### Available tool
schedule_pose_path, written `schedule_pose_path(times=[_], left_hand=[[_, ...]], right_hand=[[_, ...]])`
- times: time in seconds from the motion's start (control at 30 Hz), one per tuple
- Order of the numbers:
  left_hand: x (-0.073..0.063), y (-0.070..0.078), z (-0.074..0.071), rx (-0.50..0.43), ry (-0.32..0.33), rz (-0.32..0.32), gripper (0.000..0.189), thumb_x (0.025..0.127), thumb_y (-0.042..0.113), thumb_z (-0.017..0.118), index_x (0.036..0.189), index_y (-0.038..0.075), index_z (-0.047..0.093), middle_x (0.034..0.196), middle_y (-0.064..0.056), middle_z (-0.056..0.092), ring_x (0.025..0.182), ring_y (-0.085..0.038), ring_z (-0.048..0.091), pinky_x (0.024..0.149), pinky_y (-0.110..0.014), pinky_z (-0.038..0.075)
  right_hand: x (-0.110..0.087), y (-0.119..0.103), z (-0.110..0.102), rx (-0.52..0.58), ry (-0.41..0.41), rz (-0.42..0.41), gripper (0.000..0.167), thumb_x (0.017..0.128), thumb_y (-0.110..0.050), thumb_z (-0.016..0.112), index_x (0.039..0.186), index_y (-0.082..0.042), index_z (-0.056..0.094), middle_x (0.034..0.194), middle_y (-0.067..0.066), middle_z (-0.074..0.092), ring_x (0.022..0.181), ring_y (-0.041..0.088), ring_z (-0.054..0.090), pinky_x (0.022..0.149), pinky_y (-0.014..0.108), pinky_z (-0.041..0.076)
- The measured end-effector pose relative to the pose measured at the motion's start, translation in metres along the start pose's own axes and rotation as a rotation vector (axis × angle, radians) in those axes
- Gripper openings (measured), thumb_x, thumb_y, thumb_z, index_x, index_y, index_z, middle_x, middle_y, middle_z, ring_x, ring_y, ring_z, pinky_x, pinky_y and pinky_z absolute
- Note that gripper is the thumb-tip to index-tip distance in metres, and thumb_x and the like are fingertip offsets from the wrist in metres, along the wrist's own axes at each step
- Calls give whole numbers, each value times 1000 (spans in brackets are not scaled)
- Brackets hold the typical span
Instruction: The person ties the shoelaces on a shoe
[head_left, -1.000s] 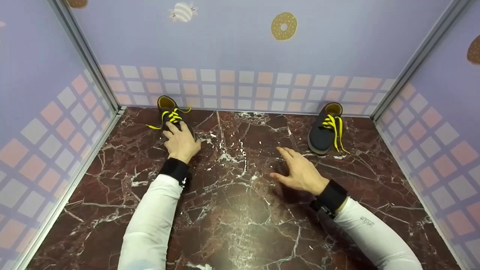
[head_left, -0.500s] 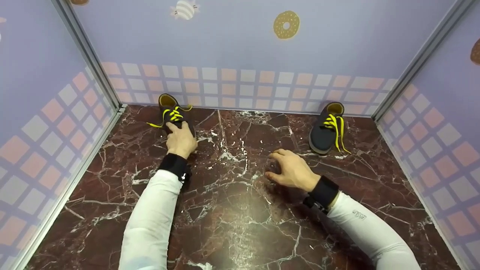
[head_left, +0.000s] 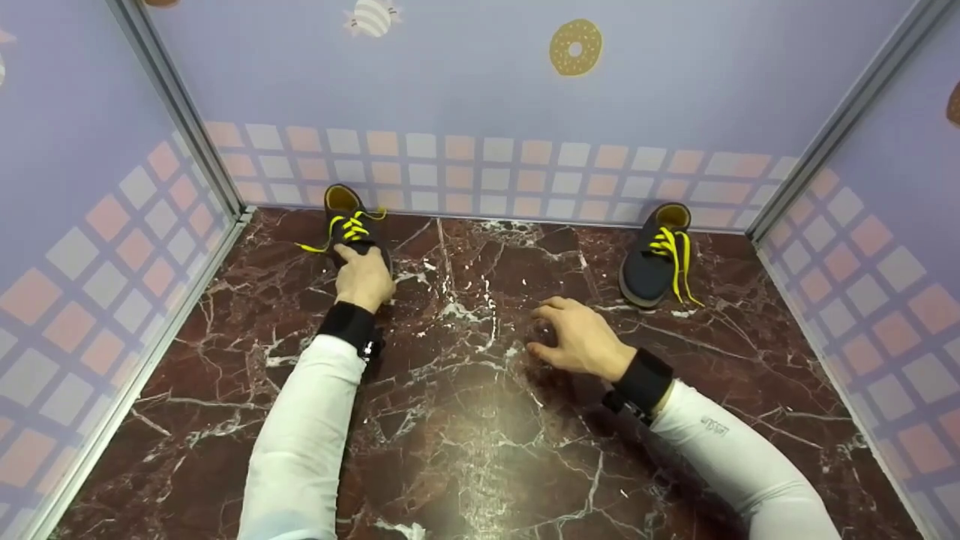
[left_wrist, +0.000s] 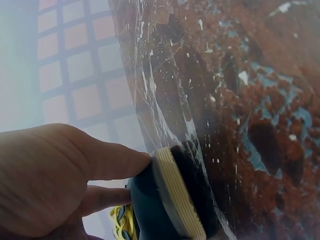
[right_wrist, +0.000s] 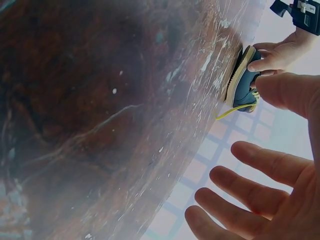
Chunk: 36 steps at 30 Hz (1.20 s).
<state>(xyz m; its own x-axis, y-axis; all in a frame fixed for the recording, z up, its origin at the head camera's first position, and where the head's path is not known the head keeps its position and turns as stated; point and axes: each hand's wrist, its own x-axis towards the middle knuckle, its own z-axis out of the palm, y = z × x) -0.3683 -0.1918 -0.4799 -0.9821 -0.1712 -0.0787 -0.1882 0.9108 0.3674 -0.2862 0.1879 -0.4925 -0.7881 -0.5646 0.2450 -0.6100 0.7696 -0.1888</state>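
- Left hand (head_left: 365,281) pinched the rounded toe of the left dark shoe (left_wrist: 152,205), thumb at its ribbed pale sole (left_wrist: 180,195).
- Yellow-laced, that shoe sat on glossy, white-veined floor (head_left: 420,450) near the wall (head_left: 465,90).
- Right hand (head_left: 581,341) hung, fingers loosely spread, holding nothing.

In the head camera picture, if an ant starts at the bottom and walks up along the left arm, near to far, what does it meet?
White sleeve → black wristband → left hand → yellow-laced shoe → far wall.
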Motion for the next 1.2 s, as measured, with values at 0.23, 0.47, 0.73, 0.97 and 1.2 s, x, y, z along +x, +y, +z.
schedule_pose_path(times=[0.23, 0.47, 0.73, 0.97, 1.2], left_hand=[[49, -20, 32, 10, 20, 5, 81, 93, 25, 81, 162, -3, 49, 166, -62, 12, 124, -69, 68, 102, -71, 62], [88, -43, 62, 78, 59, 72, 76, 91, 32, 82, 155, -3, 58, 152, -68, 30, 118, -72, 69, 93, -73, 65], [52, -27, 32, 102, 53, 56, 64, 89, 25, 80, 140, -11, 70, 139, -63, 49, 116, -65, 72, 92, -68, 66], [50, -24, 35, 128, 55, 16, 63, 89, 24, 80, 135, -17, 70, 133, -64, 52, 110, -63, 74, 86, -66, 68], [48, -17, 45, 145, 52, 0, 61, 87, 20, 79, 135, -16, 70, 132, -62, 53, 112, -62, 73, 88, -65, 68]], right_hand=[[3, -2, -2, 10, -6, -11, 56, 93, -38, 87, 135, -4, 76, 135, 17, 76, 123, 40, 74, 103, 58, 65], [5, -4, -3, 16, -1, -32, 55, 93, -39, 87, 134, -4, 76, 135, 18, 76, 122, 40, 75, 104, 57, 65], [9, -5, -2, 19, 6, -55, 54, 93, -39, 86, 135, -4, 76, 135, 17, 76, 122, 40, 75, 103, 57, 64], [11, -5, -4, 33, 24, -56, 53, 94, -38, 86, 134, -5, 76, 135, 17, 76, 122, 40, 76, 105, 57, 64], [12, -8, -4, 25, 27, -59, 57, 95, -38, 85, 138, -2, 74, 139, 20, 75, 127, 42, 74, 110, 57, 62]])
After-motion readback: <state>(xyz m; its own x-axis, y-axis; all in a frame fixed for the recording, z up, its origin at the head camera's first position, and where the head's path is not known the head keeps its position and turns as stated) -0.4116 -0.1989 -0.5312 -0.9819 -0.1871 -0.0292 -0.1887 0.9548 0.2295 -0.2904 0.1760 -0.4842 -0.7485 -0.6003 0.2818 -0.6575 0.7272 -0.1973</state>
